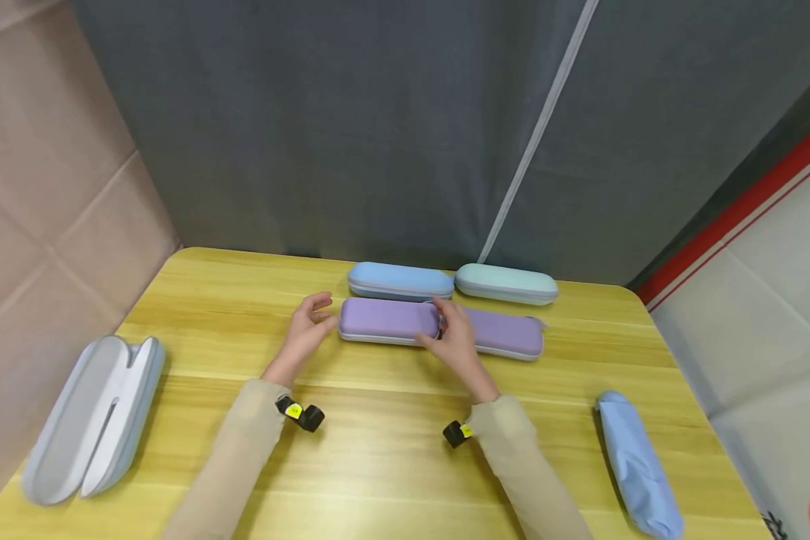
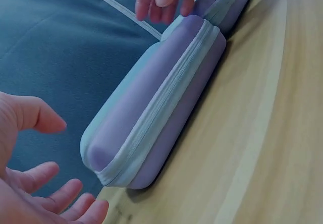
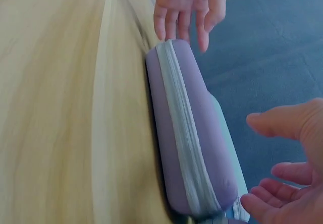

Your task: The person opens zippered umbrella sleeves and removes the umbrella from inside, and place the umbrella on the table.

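Two purple zippered hard cases lie end to end near the back of the table. My left hand (image 1: 302, 331) is beside the left end of the left purple case (image 1: 386, 319), its fingers and thumb spread. At that case's other end is my right hand (image 1: 456, 343), thumb and fingers apart and partly covering the gap to the right purple case (image 1: 509, 331). In the right wrist view, the right fingertips (image 3: 255, 201) are right at the case's near end. The left wrist view shows the zipper side of the left purple case (image 2: 151, 113) and the left fingers short of it.
Behind the purple cases, a blue case (image 1: 401, 280) and a mint case (image 1: 508, 283) lie along a grey curtain (image 1: 351, 150). An opened pale blue case (image 1: 94, 420) rests at the table's left. A light blue cloth-covered long item (image 1: 637, 465) lies at the right.
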Demonstrator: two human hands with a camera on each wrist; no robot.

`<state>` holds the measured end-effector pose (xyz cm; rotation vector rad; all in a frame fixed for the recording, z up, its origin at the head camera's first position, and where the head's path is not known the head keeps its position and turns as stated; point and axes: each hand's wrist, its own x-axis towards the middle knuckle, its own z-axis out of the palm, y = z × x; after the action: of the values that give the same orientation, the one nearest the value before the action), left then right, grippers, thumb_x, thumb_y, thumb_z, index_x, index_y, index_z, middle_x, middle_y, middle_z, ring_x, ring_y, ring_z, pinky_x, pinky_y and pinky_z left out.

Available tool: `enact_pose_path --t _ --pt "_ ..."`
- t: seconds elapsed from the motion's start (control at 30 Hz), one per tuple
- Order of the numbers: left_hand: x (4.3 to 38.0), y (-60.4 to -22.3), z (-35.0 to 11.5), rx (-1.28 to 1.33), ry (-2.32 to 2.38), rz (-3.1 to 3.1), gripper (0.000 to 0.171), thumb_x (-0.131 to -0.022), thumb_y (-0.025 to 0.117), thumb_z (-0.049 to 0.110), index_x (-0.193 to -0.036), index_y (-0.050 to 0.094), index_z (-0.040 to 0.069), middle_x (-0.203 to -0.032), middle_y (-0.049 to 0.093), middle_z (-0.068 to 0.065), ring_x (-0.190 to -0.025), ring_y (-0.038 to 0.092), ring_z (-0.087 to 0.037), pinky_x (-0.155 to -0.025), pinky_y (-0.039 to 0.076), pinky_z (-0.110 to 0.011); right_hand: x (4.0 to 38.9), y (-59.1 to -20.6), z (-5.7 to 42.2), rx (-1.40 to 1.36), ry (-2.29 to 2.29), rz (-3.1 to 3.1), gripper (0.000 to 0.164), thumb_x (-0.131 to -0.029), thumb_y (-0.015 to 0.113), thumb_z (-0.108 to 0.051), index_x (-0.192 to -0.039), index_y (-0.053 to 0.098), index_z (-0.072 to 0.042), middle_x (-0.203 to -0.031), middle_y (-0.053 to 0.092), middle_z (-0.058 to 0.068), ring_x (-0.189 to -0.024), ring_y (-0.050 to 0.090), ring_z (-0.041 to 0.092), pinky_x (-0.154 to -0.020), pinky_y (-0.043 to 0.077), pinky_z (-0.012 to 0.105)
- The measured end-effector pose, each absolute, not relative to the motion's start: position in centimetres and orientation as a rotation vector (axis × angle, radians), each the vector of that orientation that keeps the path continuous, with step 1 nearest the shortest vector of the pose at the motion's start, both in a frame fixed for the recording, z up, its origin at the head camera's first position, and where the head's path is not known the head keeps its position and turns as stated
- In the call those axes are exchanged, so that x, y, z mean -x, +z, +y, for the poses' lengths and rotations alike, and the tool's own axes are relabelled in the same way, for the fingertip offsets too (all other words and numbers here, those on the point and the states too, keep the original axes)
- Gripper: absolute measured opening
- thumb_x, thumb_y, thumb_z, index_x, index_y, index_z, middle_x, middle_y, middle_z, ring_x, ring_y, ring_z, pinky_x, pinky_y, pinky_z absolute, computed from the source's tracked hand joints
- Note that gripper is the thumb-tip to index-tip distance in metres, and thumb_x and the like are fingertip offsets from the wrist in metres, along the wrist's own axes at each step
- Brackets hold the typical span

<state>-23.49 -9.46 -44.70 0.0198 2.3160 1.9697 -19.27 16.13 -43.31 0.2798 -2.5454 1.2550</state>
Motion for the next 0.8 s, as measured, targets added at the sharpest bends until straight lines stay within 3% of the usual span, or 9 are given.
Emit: enact_pose_path --t 0.3,0.53,0.8 --pt "25.1 -45.4 -8.4 0.004 1.804 2.249 0.069 -0.079 0.059 -0.001 -0.142 0.030 -0.004 -0.142 0.036 -0.022 -0.125 0.038 -0.035 -0.102 0.034 -0.043 20.1 -42.7 14.8 -0.134 1.160 -2.761 0.067 -0.074 0.077 -0.009 -0.130 0.046 0.011 -0.127 0.047 0.028 -0.118 0.043 0.040 -0.102 0.035 0.047" --pt "24.8 -45.7 -9.0 -0.008 1.778 2.272 0.067 -0.078 0.062 0.000 -0.139 0.037 -0.004 -0.140 0.040 -0.021 -0.116 0.045 -0.034 -0.090 0.040 -0.036 20.3 -42.7 14.2 -0.053 1.173 -2.835 0.066 -0.073 0.077 -0.007 -0.129 0.047 0.012 -0.129 0.045 0.028 -0.120 0.043 0.039 -0.102 0.036 0.046" --pt "24.0 -45.8 -10.8 -0.034 1.752 2.262 0.067 -0.079 0.062 0.000 -0.141 0.035 -0.003 -0.141 0.037 -0.022 -0.121 0.042 -0.036 -0.097 0.039 -0.041 19.9 -42.8 13.8 -0.120 1.091 -2.913 0.067 -0.071 0.078 -0.007 -0.128 0.049 0.009 -0.128 0.047 0.023 -0.116 0.048 0.035 -0.099 0.041 0.042"
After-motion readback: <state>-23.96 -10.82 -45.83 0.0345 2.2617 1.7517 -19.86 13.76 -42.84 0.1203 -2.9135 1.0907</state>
